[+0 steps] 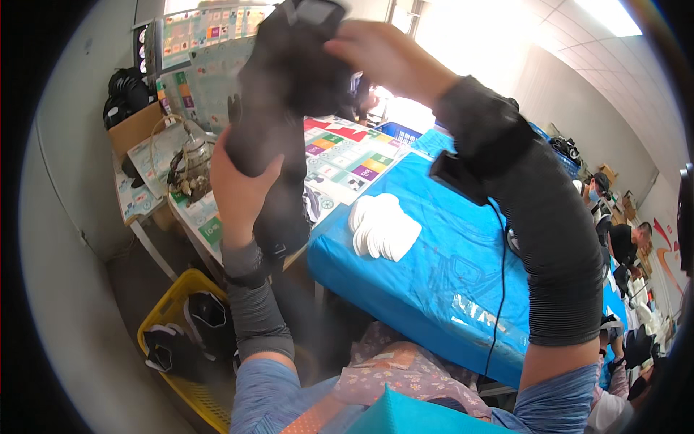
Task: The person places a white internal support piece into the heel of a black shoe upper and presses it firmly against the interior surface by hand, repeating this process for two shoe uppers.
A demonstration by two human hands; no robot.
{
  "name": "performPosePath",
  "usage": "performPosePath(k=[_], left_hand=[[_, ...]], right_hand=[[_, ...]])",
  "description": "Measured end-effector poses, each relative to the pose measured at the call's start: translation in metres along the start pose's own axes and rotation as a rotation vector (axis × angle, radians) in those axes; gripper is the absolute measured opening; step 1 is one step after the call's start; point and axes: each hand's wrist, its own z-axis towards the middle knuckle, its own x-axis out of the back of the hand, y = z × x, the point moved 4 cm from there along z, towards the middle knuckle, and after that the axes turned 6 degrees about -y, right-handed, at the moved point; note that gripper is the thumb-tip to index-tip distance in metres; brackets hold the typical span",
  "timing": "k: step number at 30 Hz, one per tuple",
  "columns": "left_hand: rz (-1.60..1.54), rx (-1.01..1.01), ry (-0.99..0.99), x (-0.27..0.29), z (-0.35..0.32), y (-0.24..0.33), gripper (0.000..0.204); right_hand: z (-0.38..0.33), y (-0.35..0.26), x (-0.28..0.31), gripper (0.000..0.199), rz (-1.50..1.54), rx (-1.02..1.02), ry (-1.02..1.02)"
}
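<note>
While held aloft, black garment [278,108] hangs lengthwise, left hand [235,184] low, right hand [387,58] top.

Both forearms raised, in grey ribbed sleeves. Left hand [238,184] clasped, fingers curled around the black fabric item [278,94]. Right hand [387,58] above it, fingers pinching its upper end.
</note>
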Motion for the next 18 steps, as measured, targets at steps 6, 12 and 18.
performPosePath(k=[6, 12, 18], left_hand=[[-0.061, 0.028, 0.046, -0.004, -0.005, 0.004, 0.078], [0.092, 0.064, -0.196, 0.027, -0.016, -0.019, 0.084], [-0.265, 0.061, 0.153, 0.077, 0.039, -0.002, 0.037]], right_hand=[[0.021, -0.054, -0.057, 0.039, -0.044, 0.224, 0.002], [0.019, -0.048, -0.069, 0.040, 0.079, 0.089, -0.142], [0.006, -0.011, -0.042, 0.064, 0.361, -0.155, 0.345]])
